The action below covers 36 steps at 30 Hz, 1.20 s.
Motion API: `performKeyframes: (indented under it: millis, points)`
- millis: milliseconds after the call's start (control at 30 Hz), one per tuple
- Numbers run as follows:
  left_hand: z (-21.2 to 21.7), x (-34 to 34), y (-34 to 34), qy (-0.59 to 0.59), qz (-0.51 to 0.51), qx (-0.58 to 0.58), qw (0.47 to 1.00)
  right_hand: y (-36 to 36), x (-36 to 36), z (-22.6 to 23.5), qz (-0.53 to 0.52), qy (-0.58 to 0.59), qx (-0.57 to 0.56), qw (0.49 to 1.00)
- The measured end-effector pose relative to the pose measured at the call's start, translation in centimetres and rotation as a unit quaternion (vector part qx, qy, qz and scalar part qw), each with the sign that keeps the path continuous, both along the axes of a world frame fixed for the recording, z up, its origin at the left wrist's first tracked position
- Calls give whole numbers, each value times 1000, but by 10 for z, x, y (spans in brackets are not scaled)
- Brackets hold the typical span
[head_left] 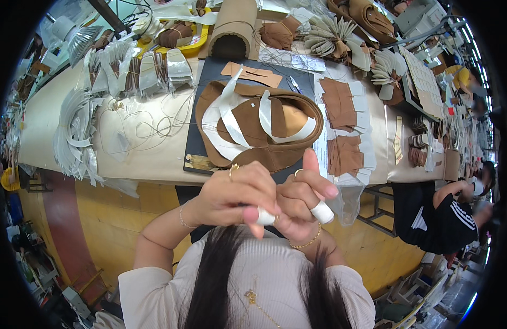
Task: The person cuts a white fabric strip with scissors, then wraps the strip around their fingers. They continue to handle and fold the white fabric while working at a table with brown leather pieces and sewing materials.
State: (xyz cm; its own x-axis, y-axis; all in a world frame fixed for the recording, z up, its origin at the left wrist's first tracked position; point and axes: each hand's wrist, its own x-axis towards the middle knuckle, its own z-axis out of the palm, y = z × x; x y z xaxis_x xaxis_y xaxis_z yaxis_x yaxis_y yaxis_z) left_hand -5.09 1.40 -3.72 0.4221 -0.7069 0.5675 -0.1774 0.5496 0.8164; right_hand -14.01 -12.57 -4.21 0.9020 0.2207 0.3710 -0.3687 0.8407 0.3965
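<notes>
Both hands meet in front of my chest, nearer than the table edge. My left hand (234,192) is closed, its fingertips pressed against the right hand; whatever lies in the pinch is hidden. A white finger wrap (265,216) shows where the hands touch. On my right hand (303,200) one finger points up and others are bent but apart, one bearing another white wrap (321,211). Just beyond lies a coiled brown leather strip (240,115) with white strips (229,120) across it, on a dark board (194,140).
Brown leather pieces with white backing (341,104) lie right of the board. Pale strips (72,131), bundled pieces (135,74) and loose thread (160,123) lie to the left. Behind stand a leather roll (231,33) and yellow tray (198,38). A person in black (434,214) sits at right.
</notes>
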Motion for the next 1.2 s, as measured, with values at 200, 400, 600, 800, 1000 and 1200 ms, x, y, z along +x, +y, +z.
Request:
performKeyframes:
  millis: [200, 400, 600, 800, 1000, 1200]
  points:
    - [-8, 23, 6, -142, 23, 65, 987, -18, -11, 5, 8, 20, 67, 998]
    - [-25, 74, -3, -83, 274, 352, 891, -55, -4, 15, -196, 13, -83, 977]
    - [-57, 91, -51, -155, 381, 361, 837, -60, 8, -6, -442, -13, -466, 766]
    - [-64, 96, -72, -84, 348, 349, 866, -57, 7, -7, -560, 46, -757, 335]
    - [-16, 51, -60, 153, 292, 203, 922, -48, 32, -1, -552, 67, -829, 59]
    - [15, 25, -47, 2, 342, 196, 919, -42, 49, 10, -598, 32, -801, 8]
